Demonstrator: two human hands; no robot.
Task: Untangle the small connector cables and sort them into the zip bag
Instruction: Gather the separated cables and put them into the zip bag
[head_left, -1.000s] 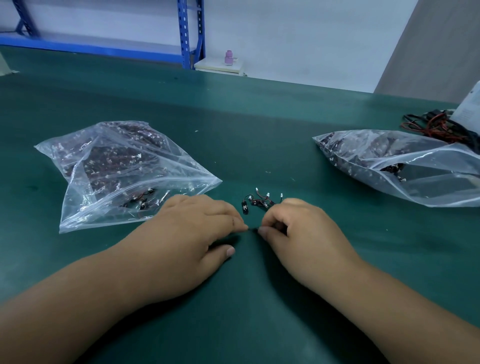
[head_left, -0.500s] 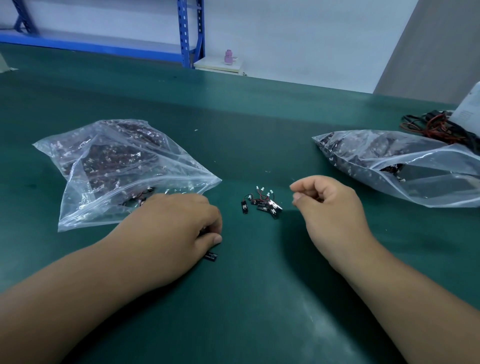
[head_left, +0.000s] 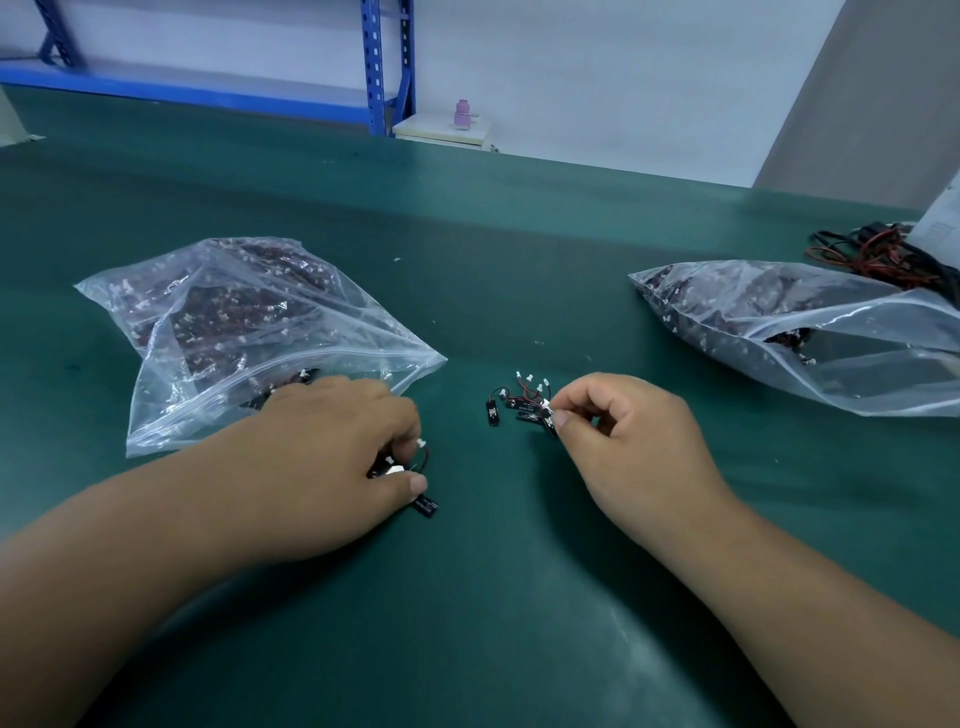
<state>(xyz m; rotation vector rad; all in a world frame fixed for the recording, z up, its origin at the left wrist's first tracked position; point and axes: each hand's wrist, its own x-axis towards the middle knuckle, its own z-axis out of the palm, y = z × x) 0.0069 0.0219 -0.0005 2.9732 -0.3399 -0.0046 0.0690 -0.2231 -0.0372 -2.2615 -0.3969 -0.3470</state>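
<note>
A small tangle of connector cables, black tabs with red-black wires and white plugs, lies on the green mat between my hands. My right hand pinches the right end of that tangle with thumb and forefinger. My left hand lies on the mat closed over one separate cable; its black tab and white plug stick out under the thumb. Just behind the left hand lies a clear zip bag full of such cables.
A second clear zip bag with cables lies at the right. Behind it sits a heap of red and black wires and a white sheet. Blue shelving stands beyond the table's far edge.
My hands parted from the middle. The left hand drew one cable back toward the left bag. The right hand swung out right, then came back and pinched the tangle.
</note>
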